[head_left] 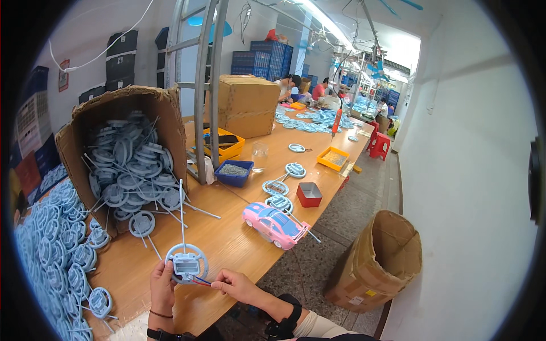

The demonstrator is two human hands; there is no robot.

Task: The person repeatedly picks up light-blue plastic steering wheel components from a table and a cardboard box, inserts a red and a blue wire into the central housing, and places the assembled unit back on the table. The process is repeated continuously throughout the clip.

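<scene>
My left hand [162, 285] grips the left rim of a light blue steering-wheel-shaped toy controller housing [186, 263], held just above the near table edge. A long thin rod [182, 219] stands up from its top, and a rectangular recess in its middle faces me. Low on its right side, thin red and dark wires [200, 281] come out, and the fingers of my right hand [234, 285] are pinched on their ends. Beyond my right hand, a pink toy car [274, 225] with blue stripes sits on the table. More controller housings [278, 203] lie behind it.
A tipped carton [68, 142] spills housings beside a large pile [57, 261] at left. A blue bin [233, 175], a red tin [309, 195] and a yellow tray [333, 158] stand farther up. A red electric screwdriver [337, 120] hangs overhead. An open carton [364, 273] stands on the floor.
</scene>
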